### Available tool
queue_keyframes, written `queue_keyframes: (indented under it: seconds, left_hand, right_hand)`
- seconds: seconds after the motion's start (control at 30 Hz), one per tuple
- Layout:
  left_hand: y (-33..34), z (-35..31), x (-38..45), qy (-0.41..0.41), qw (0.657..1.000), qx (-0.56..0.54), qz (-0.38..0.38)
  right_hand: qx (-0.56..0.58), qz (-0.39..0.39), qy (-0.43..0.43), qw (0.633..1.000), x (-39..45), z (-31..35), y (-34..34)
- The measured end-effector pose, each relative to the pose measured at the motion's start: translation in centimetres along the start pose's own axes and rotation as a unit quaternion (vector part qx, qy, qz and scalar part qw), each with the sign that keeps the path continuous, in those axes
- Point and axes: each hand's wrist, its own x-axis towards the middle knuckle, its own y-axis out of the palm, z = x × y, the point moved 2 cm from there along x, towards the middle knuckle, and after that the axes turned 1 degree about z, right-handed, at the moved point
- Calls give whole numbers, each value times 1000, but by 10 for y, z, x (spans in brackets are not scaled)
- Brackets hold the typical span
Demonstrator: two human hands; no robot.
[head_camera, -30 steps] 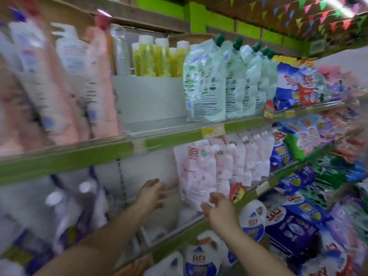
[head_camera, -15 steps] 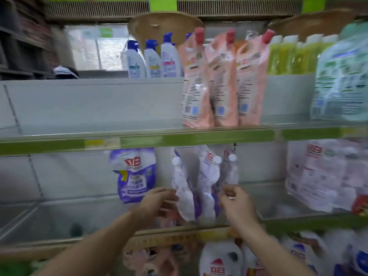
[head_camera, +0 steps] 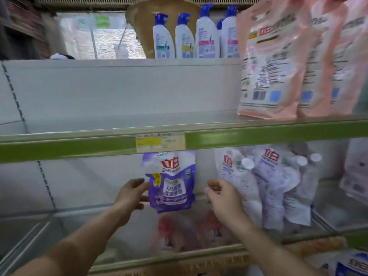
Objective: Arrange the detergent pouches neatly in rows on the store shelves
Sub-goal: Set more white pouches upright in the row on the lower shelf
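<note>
A purple detergent pouch (head_camera: 170, 182) stands upright at the back of the middle shelf (head_camera: 79, 150). My left hand (head_camera: 132, 193) reaches in at its left edge, fingers spread and touching its side. My right hand (head_camera: 222, 196) is loosely curled just right of it, against the leftmost of several white spouted pouches (head_camera: 264, 186) that lean together. Whether the right hand grips that white pouch is unclear. Pink pouches (head_camera: 288, 62) stand in a row on the upper shelf at the right.
White bottles with blue caps (head_camera: 195, 34) stand behind the upper shelf's back panel. A yellow price tag (head_camera: 159, 142) sits on the green shelf rail. Reddish packs (head_camera: 191, 234) show blurred through the shelf floor. Blue-white packs (head_camera: 350, 263) are at bottom right.
The view has swung left from the green and pink pouch rows to this shelf section. Both hands have moved left, from the white pouches toward the purple pouch.
</note>
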Motion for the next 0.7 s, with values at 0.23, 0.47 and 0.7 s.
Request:
queue_keyframes:
  seconds: [0.23, 0.47, 0.7]
  left_hand:
    - [-6, -2, 58, 60, 996, 51, 37]
    - [5, -6, 65, 107, 991, 85, 10]
    - [1, -12, 39, 157, 979, 130, -17]
  right_hand:
    - [-19, -5, 26, 999, 19, -14, 56]
    - [-18, -14, 47, 999, 13, -23, 60]
    - [-14, -17, 38, 999, -3, -17, 52]
